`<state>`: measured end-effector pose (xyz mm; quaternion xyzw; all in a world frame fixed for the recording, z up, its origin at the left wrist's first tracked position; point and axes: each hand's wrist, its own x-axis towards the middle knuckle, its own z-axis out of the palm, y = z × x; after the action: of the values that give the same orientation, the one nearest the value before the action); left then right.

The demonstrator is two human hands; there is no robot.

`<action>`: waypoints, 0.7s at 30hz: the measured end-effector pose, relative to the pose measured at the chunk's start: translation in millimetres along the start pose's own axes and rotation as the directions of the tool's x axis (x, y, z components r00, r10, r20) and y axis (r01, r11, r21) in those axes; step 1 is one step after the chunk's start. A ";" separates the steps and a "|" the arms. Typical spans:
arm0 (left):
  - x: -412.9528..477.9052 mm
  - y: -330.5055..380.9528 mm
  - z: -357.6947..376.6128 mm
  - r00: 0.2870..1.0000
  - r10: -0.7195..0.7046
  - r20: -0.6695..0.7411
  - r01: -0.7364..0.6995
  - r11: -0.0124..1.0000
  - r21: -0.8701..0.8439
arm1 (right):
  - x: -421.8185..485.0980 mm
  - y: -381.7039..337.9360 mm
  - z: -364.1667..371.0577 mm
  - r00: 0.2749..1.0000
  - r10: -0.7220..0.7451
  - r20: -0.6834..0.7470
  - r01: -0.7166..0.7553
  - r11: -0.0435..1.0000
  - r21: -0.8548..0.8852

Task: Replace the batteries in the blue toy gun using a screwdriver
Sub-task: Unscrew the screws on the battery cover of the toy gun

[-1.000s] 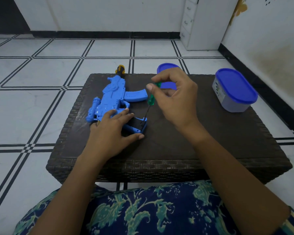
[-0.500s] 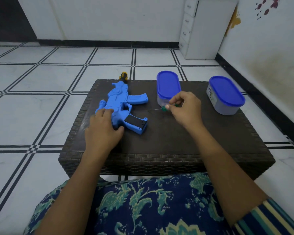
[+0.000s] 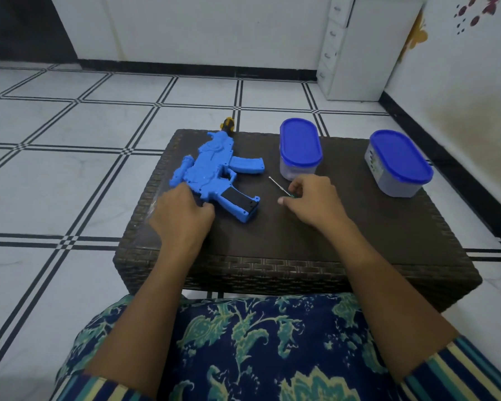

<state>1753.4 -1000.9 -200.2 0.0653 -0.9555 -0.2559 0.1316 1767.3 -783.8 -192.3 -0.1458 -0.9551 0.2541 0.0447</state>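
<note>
toy gun (image 3: 214, 172) gripped by left hand (image 3: 182, 215) fingers; right hand (image 3: 313, 204) fingers pinch screwdriver (image 3: 278, 185) near container (image 3: 300, 151).

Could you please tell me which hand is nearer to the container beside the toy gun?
Right. The right hand sits just in front of the container, pinching the screwdriver; the left hand holds the toy gun, farther to the container's left.

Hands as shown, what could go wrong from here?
1. The muzzle of the blue toy gun overhangs the far edge of the table, and the left hand grips only its rear. A push could tip it off.
2. The right hand holds the screwdriver low on the woven top. Small screws could slip into the weave.
</note>
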 end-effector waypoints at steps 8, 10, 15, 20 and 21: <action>2.0 12.4 -41.3 0.866 0.306 -0.395 -0.238 0.948 0.211 | -15.9 -34.8 -2.6 0.991 -0.048 0.128 -0.050 0.744 0.667; -3.4 15.4 -41.0 0.817 0.385 -0.429 -0.300 0.920 0.254 | -18.6 -44.0 -8.3 0.937 -0.119 0.330 -0.252 0.425 0.869; -24.2 22.8 -27.0 0.726 0.576 -0.376 -0.458 0.812 0.361 | -13.5 -49.4 -12.7 0.851 -0.301 0.430 -0.449 0.007 0.894; -54.7 30.2 -10.5 0.666 0.671 -0.325 -0.625 0.741 0.246 | -7.8 -44.1 -12.9 0.846 -0.272 0.458 -0.478 -0.010 0.878; -59.0 30.4 -6.9 0.675 0.671 -0.308 -0.639 0.740 0.209 | -7.4 -42.9 -12.2 0.846 -0.249 0.472 -0.481 0.027 0.876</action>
<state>1810.1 -966.6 -191.9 -0.2297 -0.8833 -0.1344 0.3858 1765.3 -815.8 -160.4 -0.0826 -0.4595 0.8726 -0.1433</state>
